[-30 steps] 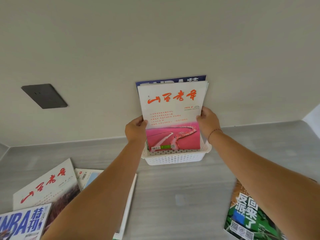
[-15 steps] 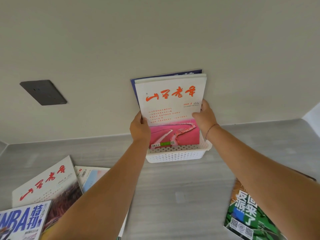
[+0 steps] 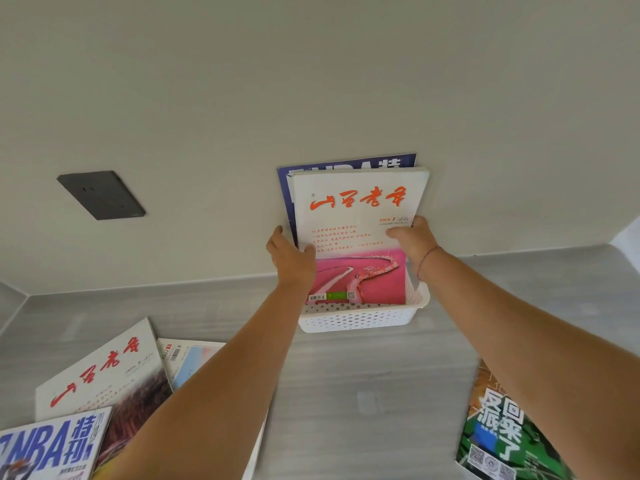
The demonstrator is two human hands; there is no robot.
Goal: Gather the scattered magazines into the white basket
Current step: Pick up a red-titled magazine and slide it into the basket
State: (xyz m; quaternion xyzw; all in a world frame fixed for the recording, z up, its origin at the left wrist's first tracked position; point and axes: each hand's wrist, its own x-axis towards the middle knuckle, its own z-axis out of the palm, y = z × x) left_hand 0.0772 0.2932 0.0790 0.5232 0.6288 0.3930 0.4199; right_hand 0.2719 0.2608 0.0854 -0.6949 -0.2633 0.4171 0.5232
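Seating the pink-cover magazine (image 3: 356,237) upright in the white basket (image 3: 360,318), which sits against the wall (image 3: 311,81) at the back of the grey surface (image 3: 363,375). Left hand (image 3: 291,259) grips its left edge, right hand (image 3: 410,239) its right edge, both closed on it; bottom edge looks to be inside the basket already. A blue NBA magazine (image 3: 349,162) stands behind it, leaning on the wall.

Step in hand: placement, near done. Next move, my read: let go, check the stack stays upright, then go for the loose ones.

Remaining on the surface: red-script magazine (image 3: 100,372) at near left, a second NBA magazine (image 3: 52,448) overlapping its lower corner, a pale-blue one (image 3: 188,362) partly under the left forearm, and a green magazine (image 3: 502,434) at near right under the right forearm. Dark wall plate (image 3: 102,195) on the left, irrelevant.

Obstructions: none between hands and basket. Basket is shallow, so tall magazines could tip forward.
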